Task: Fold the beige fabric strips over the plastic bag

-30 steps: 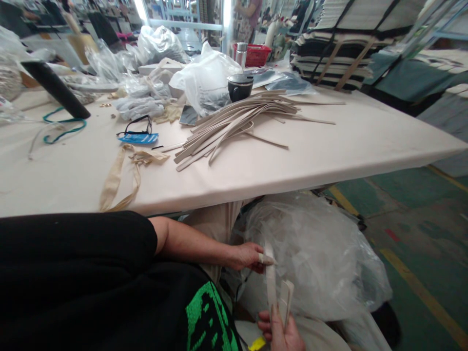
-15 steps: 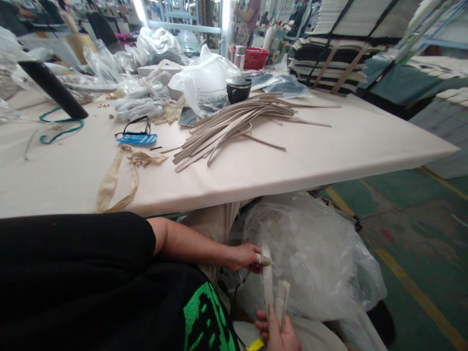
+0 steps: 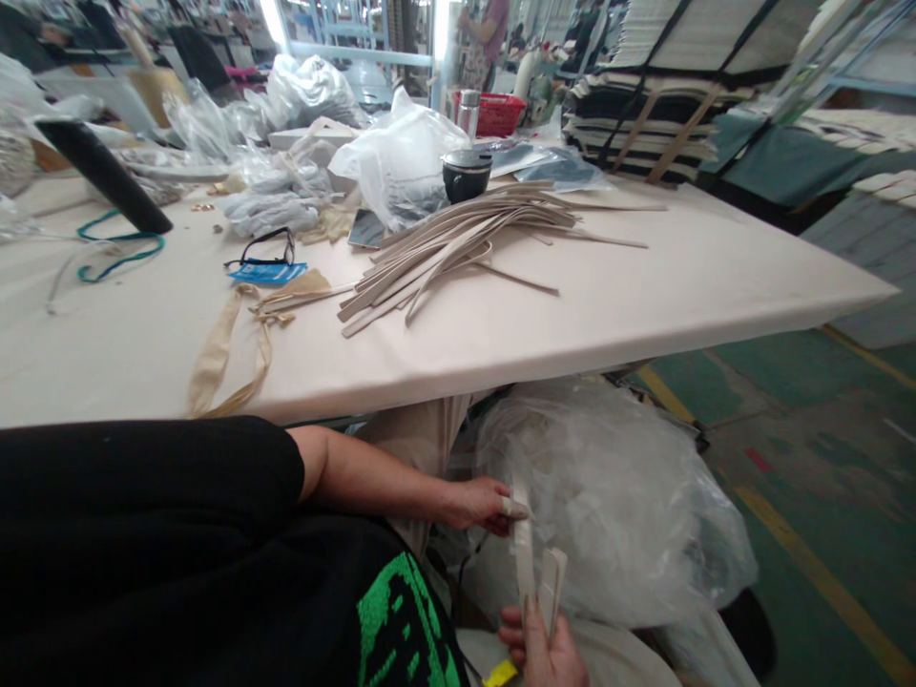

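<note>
A flat beige fabric strip runs between my two hands, low beside the table's front edge. My left hand pinches the strip's upper part between thumb and finger; one finger wears a pale cover. Lower down, my right hand is closed around the strip's other part, and a short folded end sticks up between its fingers. Behind both hands bulges a large clear plastic bag. On the table lies a loose pile of similar beige strips.
The covered table carries a black mug, white plastic bag, glasses, tan cloth scrap and a dark slanted bar. Strapped fabric stacks stand at the back right. A person is in the background.
Both hands and the strip stay almost where they were. The loose end of the tan cloth scrap on the table has flipped upward, towards the glasses.
</note>
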A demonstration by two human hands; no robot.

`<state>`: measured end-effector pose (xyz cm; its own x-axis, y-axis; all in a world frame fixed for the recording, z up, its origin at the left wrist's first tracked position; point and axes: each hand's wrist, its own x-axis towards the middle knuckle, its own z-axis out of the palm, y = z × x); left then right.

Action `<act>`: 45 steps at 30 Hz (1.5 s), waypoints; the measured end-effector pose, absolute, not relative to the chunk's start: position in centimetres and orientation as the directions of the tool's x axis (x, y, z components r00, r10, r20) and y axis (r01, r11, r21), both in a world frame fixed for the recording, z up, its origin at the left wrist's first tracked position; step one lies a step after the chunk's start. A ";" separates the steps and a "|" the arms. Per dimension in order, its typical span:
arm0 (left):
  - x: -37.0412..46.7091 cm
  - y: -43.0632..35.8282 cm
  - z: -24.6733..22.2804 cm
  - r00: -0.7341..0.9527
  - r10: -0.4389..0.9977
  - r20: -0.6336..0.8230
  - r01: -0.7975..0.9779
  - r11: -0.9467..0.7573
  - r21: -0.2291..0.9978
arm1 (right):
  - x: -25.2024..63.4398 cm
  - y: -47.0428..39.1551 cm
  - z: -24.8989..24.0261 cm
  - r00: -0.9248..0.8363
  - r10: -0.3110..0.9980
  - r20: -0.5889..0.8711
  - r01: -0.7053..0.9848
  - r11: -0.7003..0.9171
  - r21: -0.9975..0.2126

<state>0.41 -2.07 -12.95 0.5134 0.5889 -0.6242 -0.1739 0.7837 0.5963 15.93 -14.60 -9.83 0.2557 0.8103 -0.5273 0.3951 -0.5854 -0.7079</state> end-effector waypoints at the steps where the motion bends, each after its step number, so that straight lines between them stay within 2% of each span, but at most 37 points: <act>1: 0.4 -2.1 -12.9 0.516 0.589 -0.622 -0.173 0.783 0.598 | 15.9 -14.6 -9.8 0.260 0.809 -0.526 0.389 -0.587 -0.710; 11: 0.3 -2.1 -12.5 0.514 0.569 -0.642 -0.145 0.795 0.589 | 16.1 -14.5 -10.2 0.250 0.813 -0.527 0.374 -0.583 -0.722; 16: 0.2 -2.1 -12.6 0.527 0.552 -0.646 -0.132 0.804 0.579 | 16.8 -14.4 -10.8 0.189 0.771 -0.608 0.392 -0.627 -0.674; 37: 0.3 -2.2 -12.8 0.522 0.560 -0.643 -0.137 0.799 0.585 | 15.8 -14.6 -10.0 0.257 0.816 -0.518 0.389 -0.578 -0.717; 45: 0.5 -2.1 -13.3 0.522 0.553 -0.649 -0.134 0.805 0.578 | 16.3 -14.2 -10.0 0.211 0.794 -0.570 0.396 -0.603 -0.693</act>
<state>0.50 -2.08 -13.31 0.5219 0.5534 -0.6491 -0.1340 0.8047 0.5784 16.26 -14.21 -9.98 0.2108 0.7939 -0.5703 0.3960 -0.6027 -0.6928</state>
